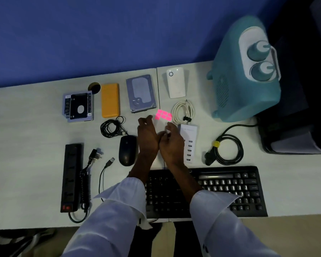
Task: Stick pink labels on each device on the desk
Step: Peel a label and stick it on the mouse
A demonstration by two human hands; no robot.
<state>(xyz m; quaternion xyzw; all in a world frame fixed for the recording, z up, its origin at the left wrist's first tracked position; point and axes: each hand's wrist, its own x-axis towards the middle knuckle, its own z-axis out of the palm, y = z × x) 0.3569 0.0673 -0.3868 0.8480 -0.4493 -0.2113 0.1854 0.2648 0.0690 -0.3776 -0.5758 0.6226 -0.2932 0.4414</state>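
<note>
Your sleeves cross the left end of the keyboard (230,188). Just beyond it, your left hand (148,135) and right hand (171,140) sit side by side, thumbs almost meeting. The left fingers curl and the right ones bend loosely, but I cannot tell whether either pinches anything. The black mouse (127,150) lies beyond the keyboard's left corner. Farther beyond the keyboard, just past your fingertips, the pink labels (163,115) lie on their pale sheet. The hard drive (141,93) lies farther still.
</note>
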